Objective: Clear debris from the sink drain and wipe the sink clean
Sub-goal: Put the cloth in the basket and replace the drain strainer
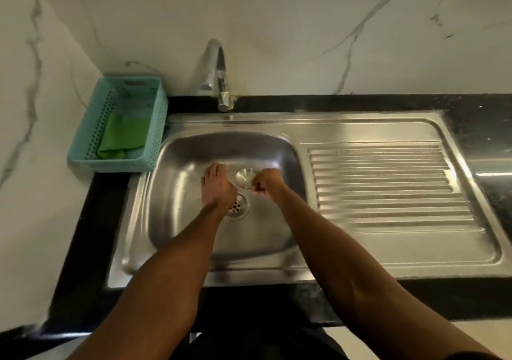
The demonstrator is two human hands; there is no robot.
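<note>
Right hand [267, 183] pinches the strainer [246, 178] — left hand [217, 186] beside the drain [237, 205].

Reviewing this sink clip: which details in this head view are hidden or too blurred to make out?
- Part of the drain: covered by the left hand.
- What the right hand pinches beside the strainer cover: too small and blurred.
- Debris in the sink basin: none can be told through blur and glare.
- Contents of the teal basket under the green cloth: hidden.

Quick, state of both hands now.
Left hand: open, fingers straight, in the sink basin.
Right hand: curled, holding the drain strainer.
</note>
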